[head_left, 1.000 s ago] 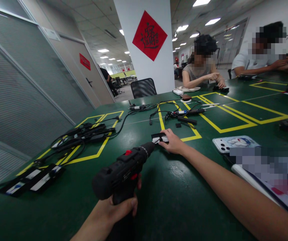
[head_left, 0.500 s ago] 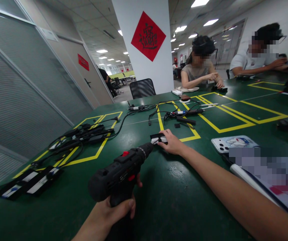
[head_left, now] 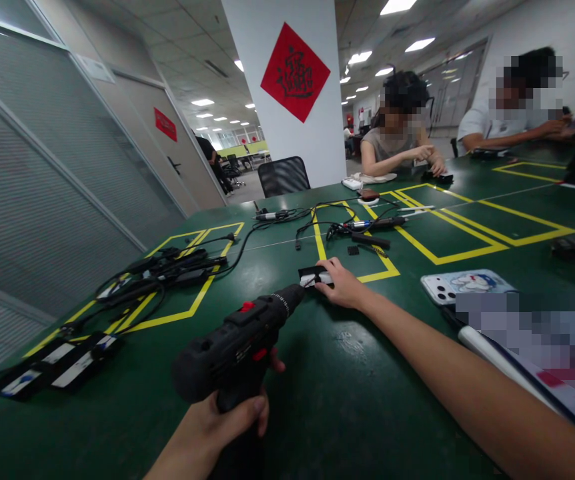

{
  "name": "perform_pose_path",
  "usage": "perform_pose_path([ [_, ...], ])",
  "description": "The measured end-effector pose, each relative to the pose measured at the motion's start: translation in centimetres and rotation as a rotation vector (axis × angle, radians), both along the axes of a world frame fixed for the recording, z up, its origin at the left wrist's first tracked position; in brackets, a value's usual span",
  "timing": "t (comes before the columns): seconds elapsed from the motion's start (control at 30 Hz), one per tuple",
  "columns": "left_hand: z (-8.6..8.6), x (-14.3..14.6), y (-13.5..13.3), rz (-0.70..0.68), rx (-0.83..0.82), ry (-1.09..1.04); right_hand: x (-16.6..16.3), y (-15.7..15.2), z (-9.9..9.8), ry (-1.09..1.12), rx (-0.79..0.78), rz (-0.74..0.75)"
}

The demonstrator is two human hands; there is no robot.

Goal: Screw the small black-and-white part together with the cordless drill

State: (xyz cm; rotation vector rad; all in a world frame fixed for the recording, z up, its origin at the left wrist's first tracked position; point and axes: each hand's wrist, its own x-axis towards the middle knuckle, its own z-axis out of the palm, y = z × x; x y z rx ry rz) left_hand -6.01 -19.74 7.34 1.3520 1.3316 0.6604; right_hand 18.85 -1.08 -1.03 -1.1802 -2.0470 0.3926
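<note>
The left hand (head_left: pixel 222 423) grips a black, red-buttoned power drill (head_left: pixel 232 343); the right hand (head_left: pixel 342 285) grips a small black-and-white rectangular piece (head_left: pixel 309 275) on the green counter (head_left: pixel 347 400). The drill's nose points towards it.

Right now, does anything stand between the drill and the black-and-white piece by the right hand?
Nothing visible stands between the drill and the black-and-white piece; the right hand covers only its right part. I cannot tell whether drill and piece touch.
</note>
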Motion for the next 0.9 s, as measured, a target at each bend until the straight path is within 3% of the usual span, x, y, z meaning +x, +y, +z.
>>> perform_pose_path([
  [0.9, 0.7, 1.3, -0.1, 0.126, 0.042, -0.125, -0.1, 0.0, -0.1, 0.031, 0.003, 0.011],
])
